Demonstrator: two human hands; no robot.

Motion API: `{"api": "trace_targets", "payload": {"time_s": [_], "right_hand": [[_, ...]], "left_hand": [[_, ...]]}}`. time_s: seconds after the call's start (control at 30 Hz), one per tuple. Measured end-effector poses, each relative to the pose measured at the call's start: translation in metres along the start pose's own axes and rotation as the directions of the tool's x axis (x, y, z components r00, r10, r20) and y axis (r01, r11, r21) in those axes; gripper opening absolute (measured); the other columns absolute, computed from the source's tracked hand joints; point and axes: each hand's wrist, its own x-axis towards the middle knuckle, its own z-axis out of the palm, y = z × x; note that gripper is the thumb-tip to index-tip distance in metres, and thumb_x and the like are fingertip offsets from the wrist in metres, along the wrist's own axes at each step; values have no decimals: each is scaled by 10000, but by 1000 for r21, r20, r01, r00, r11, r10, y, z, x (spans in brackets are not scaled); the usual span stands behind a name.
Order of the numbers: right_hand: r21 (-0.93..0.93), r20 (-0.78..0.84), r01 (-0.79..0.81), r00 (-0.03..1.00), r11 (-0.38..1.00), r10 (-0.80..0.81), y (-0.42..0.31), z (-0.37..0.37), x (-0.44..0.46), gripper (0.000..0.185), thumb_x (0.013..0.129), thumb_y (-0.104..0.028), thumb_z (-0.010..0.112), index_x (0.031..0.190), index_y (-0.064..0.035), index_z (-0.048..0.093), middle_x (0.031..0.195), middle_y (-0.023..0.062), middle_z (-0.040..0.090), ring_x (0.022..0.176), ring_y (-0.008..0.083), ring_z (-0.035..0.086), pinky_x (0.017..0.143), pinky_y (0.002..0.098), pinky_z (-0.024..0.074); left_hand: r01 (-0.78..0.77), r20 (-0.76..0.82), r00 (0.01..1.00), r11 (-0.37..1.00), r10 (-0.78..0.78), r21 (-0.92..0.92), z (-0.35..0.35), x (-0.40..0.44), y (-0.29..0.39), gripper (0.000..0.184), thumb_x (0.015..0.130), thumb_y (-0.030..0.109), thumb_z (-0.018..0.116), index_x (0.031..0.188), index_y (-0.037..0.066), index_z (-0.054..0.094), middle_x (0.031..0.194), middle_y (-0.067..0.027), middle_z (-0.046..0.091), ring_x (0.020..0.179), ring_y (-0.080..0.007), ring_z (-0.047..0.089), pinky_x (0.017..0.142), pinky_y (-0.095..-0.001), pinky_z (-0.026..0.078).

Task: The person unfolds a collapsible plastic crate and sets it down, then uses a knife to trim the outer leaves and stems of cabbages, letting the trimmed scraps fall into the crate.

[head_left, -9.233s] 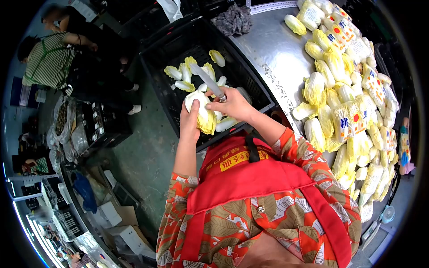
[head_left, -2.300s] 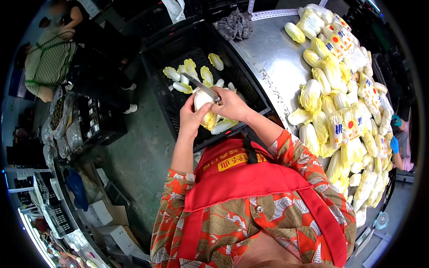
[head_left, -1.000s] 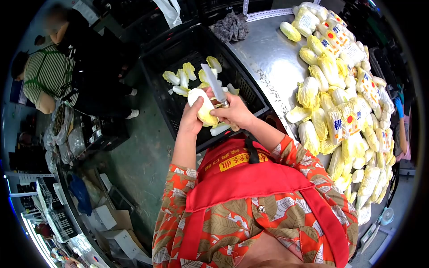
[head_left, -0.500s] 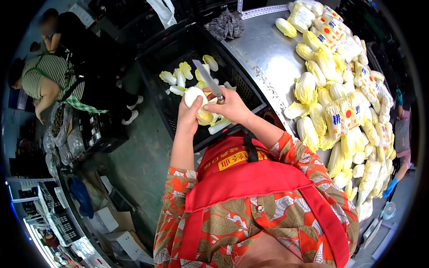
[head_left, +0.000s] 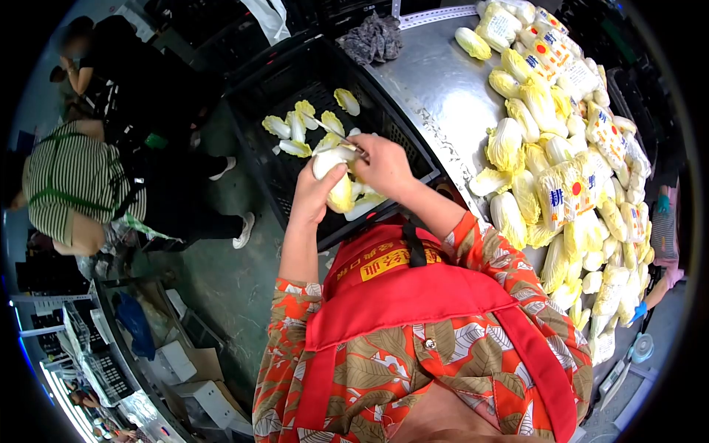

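Note:
My left hand is closed around a napa cabbage, its white base pointing away from me and its yellow leaves nearer my body. A knife is gripped in my right hand, the narrow blade pointing up and left over the cabbage's white end. Fingers hide the knife's handle and part of the blade. Both hands are above the near end of a black plastic crate. Inside it lie several loose cabbage leaves, yellow and white.
To the right, a metal table carries a large heap of napa cabbages, some in printed wrappers. A crumpled dark plastic bag lies at the table's far corner. On the left are co-workers, one in a striped top.
The knife blade has turned from flat beside the cabbage to edge-on over its white end. My right hand has shifted slightly up. The striped-top co-worker has moved toward me.

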Motion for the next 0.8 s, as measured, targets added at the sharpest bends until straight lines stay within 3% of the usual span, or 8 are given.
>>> {"api": "trace_targets", "payload": {"time_s": [0.07, 0.2, 0.27, 0.33, 0.5, 0.53, 0.67, 0.8], "right_hand": [[-23, 33, -40, 999, 999, 40, 6, -10, 9, 283, 710, -74, 583, 986, -68, 645, 794, 143, 623, 720, 300, 618, 637, 366, 490], [-161, 55, 138, 990, 977, -131, 15, -20, 24, 246, 727, -87, 599, 966, -65, 655, 797, 137, 622, 746, 299, 614, 647, 384, 484], [-238, 51, 68, 997, 969, -57, 23, -26, 33, 248, 737, -112, 624, 978, -65, 658, 829, 146, 631, 761, 300, 618, 664, 379, 490], [-200, 14, 4, 1000, 980, -1, 31, -31, 40, 298, 727, -159, 652, 1008, -58, 650, 825, 145, 638, 759, 306, 620, 677, 383, 491], [56, -56, -140, 988, 989, 143, 34, -27, 40, 440, 713, -257, 703, 1068, -11, 620, 785, 142, 648, 717, 286, 627, 683, 361, 489], [220, 42, -205, 979, 954, 201, 38, -22, 35, 367, 730, -226, 672, 1030, -17, 637, 745, 133, 642, 663, 249, 616, 648, 331, 480], [301, 127, -281, 959, 912, 253, 28, -25, 9, 219, 751, -166, 603, 916, -44, 679, 669, 151, 612, 607, 240, 599, 610, 327, 467], [58, 29, -25, 999, 998, 23, 11, -42, -4, 164, 713, -168, 610, 844, -91, 670, 665, 132, 617, 649, 321, 607, 608, 398, 483]], "left_hand": [[84, 42, 995, 996, -85, 14, -2, -6, 3, 465, 828, 173, 666, 1199, -20, 463, 1039, -100, 592, 941, -218, 606, 843, -388, 511], [237, 202, 962, 930, -184, -281, -13, -9, -5, 674, 804, 310, 678, 1286, -41, 365, 982, -138, 594, 912, -277, 612, 832, -415, 530], [161, 376, 926, 875, 25, -456, -19, -12, -4, 708, 789, 314, 688, 1305, -28, 345, 914, -117, 599, 882, -262, 623, 826, -421, 528], [100, 334, 940, 887, 65, -452, -18, -13, 1, 731, 752, 321, 724, 1292, -19, 367, 881, -92, 596, 887, -256, 626, 820, -421, 529], [-5, 74, 997, 966, 25, -258, -4, -13, 12, 519, 724, 179, 750, 1140, 15, 487, 915, -91, 610, 838, -233, 628, 775, -376, 531], [-41, 28, 999, 989, 46, -140, -1, -11, 12, 470, 726, 176, 743, 1104, 31, 504, 919, -95, 603, 821, -227, 627, 760, -365, 531], [-203, -105, 971, 972, 216, 122, 14, -6, 14, 302, 723, 4, 705, 972, 32, 538, 853, -53, 597, 707, -144, 606, 673, -270, 495], [-277, -44, 947, 881, 317, 385, 25, -2, 18, 274, 720, 22, 714, 933, 24, 541, 836, -22, 575, 733, -77, 548, 662, -227, 458]]}}
